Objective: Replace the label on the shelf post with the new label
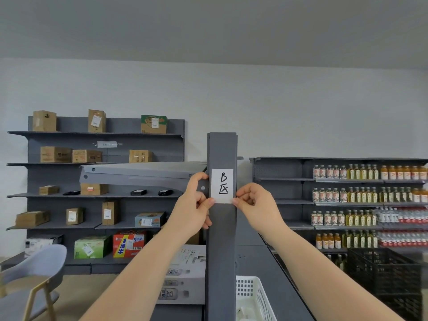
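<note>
A grey shelf post (221, 239) rises straight ahead of me. A white paper label (221, 185) with a handwritten "B" and a character below it lies flat against the post's front. My left hand (196, 202) is at the label's lower left corner, thumb tip touching its edge. My right hand (253, 205) is at the lower right corner, thumb and forefinger pinching or pressing that edge. Both hands have curled fingers. I cannot tell whether the label is stuck down or only held in place.
A grey shelf bracket (139, 174) juts left from the post. A white basket (252, 295) sits on the shelf at lower right. Shelves of cardboard boxes (55, 154) stand at the back left, bottles (347, 172) at right. A grey chair (34, 274) is at lower left, a black crate (384, 274) at lower right.
</note>
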Action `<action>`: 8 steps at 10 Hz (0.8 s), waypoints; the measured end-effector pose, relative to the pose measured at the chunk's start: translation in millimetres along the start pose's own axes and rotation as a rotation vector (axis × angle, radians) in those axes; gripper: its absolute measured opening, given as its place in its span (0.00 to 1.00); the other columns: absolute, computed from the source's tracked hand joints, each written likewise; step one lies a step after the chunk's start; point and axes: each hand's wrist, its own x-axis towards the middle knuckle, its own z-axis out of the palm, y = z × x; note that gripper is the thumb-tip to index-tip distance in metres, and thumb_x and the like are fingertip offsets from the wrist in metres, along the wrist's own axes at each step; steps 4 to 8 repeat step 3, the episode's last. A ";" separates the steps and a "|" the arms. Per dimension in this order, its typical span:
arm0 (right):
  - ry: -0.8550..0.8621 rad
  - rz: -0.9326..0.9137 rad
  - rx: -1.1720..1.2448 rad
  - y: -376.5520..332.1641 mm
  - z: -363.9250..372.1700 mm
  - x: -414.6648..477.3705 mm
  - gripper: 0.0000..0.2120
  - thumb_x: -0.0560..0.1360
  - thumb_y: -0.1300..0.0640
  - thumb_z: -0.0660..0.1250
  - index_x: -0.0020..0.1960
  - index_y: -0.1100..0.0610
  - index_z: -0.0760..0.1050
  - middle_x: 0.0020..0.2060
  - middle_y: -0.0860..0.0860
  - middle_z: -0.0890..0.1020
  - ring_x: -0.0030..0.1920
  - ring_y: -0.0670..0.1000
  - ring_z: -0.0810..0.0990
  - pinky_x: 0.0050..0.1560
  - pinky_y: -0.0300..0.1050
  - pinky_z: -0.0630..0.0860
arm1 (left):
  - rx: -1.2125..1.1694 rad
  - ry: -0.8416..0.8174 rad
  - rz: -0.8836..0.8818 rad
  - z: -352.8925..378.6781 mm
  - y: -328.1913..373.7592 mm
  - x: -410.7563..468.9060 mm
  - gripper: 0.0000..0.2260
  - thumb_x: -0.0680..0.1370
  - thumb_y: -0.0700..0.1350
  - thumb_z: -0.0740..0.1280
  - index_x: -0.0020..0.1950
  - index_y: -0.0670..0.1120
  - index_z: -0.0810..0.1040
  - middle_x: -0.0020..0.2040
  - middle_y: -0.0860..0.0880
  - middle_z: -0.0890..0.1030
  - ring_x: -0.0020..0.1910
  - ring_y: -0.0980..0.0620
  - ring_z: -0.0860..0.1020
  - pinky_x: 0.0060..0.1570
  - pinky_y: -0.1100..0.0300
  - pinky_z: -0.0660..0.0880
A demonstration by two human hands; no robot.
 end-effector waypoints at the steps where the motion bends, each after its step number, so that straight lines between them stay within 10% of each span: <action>1: -0.009 0.030 0.062 -1.0 0.2 0.1 0.05 0.71 0.61 0.71 0.45 0.58 0.76 0.35 0.54 0.78 0.37 0.50 0.76 0.44 0.48 0.76 | -0.016 -0.015 -0.009 -0.4 1.6 -1.7 0.24 0.79 0.38 0.61 0.69 0.60 0.59 0.36 0.39 0.81 0.27 0.51 0.80 0.29 0.60 0.80; 8: -0.002 0.137 0.272 11.9 0.6 -10.4 0.04 0.72 0.62 0.71 0.45 0.56 0.77 0.31 0.50 0.79 0.32 0.48 0.75 0.34 0.40 0.72 | -0.169 -0.044 -0.116 -0.2 -4.1 -22.7 0.28 0.78 0.36 0.63 0.68 0.63 0.61 0.40 0.42 0.81 0.37 0.49 0.83 0.37 0.59 0.82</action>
